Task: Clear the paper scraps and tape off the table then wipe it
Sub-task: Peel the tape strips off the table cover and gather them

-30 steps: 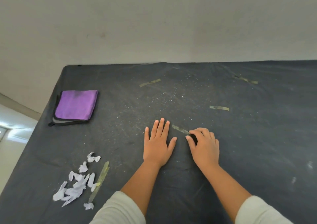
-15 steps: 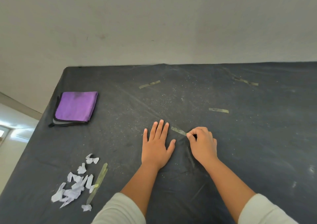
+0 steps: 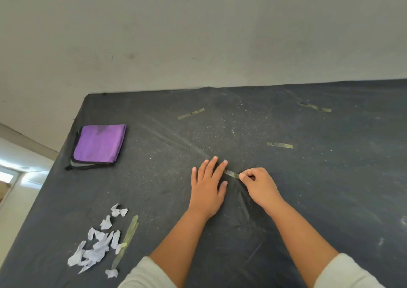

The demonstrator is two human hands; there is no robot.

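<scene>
Right grip [image 3: 256,183]: thumb and forefinger pinch the near end of one short tape strip [image 3: 231,173]; the other fingers are curled in. I read this grip as clamped on the tape. The strip runs up and left from the pinch to the fingertips of the left grip [image 3: 208,187]. I cannot tell how much of it is lifted off the cloth.

Left grip: flat, palm down, fingers straight and spread, pressing the dark bench [image 3: 330,199] cover just left of the strip. Cover shows creases fanning out below the pinch point.

Count of tape, working outward:
- 1 strip in the pinch.
- 1 strip [image 3: 279,145] up and right of the right grip, flat, apart from it.
- 1 strip [image 3: 191,113] beyond the left grip, toward the far edge, angled.
- 1 strip [image 3: 314,107] far right near the back edge, kinked.
- 1 long strip [image 3: 126,242] near the front left, beside the scraps; it may be two overlapped, I cannot tell.

Paper scraps [image 3: 97,242]: one loose cluster at front left, white, crumpled; I count roughly ten to twelve pieces, exact number unclear where they overlap.

Cloth: 1 folded purple cloth [image 3: 99,143] at the left edge, lying on something dark-edged beneath it.

Fine pale specks dust the centre of the bench.
</scene>
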